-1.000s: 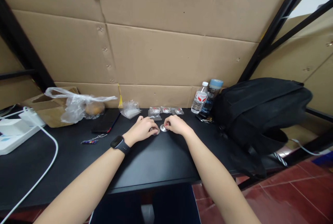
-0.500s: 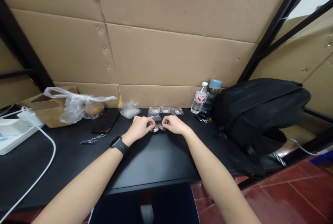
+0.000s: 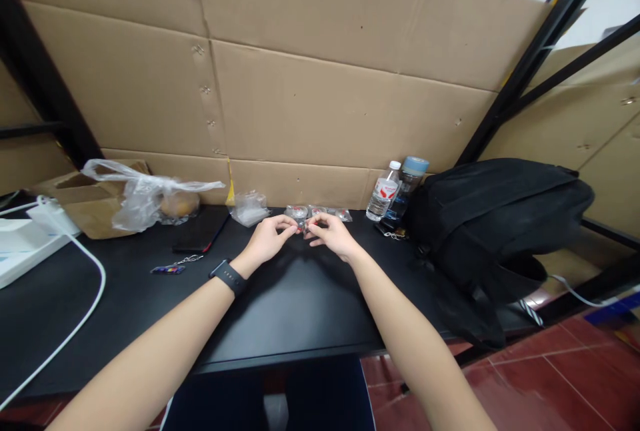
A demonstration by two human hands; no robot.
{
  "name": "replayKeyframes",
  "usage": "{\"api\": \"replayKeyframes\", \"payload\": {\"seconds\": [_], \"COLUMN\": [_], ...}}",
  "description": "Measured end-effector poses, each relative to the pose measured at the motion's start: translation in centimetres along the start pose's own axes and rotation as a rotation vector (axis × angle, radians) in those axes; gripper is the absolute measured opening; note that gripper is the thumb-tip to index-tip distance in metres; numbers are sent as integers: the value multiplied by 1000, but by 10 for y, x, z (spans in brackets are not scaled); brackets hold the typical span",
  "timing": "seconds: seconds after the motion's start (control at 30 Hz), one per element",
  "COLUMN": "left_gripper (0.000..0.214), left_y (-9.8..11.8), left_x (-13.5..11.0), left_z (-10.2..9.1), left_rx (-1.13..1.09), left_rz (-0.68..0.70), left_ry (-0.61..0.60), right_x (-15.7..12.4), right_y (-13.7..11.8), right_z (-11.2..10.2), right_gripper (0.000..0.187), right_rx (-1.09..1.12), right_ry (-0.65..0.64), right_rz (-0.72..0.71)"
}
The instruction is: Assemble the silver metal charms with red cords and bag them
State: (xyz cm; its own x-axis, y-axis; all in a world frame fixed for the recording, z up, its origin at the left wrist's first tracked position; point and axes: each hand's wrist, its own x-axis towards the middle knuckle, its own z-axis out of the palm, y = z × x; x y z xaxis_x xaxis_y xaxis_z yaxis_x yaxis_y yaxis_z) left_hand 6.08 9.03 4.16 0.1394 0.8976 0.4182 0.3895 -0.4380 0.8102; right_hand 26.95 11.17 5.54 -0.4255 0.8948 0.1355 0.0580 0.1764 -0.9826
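L hand (image 3: 271, 240): narrow pinch on sm. shiny item (image 3: 303, 225). R hand (image 3: 334, 236): same, opp. side. Item: touch of red, blurred; 1 pc or 2, can't tell; btwn fingertips, over tabletop (image 3: 300, 314).

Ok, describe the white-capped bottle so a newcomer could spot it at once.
Find the bulky black backpack at the right of the black table. Just left of it, near the cardboard wall, stands the clear bottle. Its small white cap and red-and-white label set it apart from the bottle beside it, which has a wide blue lid.
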Motion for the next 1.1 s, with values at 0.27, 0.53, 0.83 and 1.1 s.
{"api": "replayKeyframes", "payload": {"seconds": [0.27,0.53,0.83,1.1], "left_gripper": [25,24,23,41], "left_y": [0,-5,11,-10], "left_x": [-1,-2,-5,-9], "left_z": [4,5,-5,-10], "left_rx": [-63,-7,317,705], "left_rz": [3,-15,42,141], "left_ry": [-30,-36,-16,-222], "right_x": [-7,-9,-12,-5], "right_y": [-4,-10,-8,-8], "right_z": [3,4,4,-16], "right_gripper": [32,35,54,48], "right_rx": [181,163,138,-312], "right_ry": [-120,-173,-207,-122], "right_rz": [65,141,75,-117]}}
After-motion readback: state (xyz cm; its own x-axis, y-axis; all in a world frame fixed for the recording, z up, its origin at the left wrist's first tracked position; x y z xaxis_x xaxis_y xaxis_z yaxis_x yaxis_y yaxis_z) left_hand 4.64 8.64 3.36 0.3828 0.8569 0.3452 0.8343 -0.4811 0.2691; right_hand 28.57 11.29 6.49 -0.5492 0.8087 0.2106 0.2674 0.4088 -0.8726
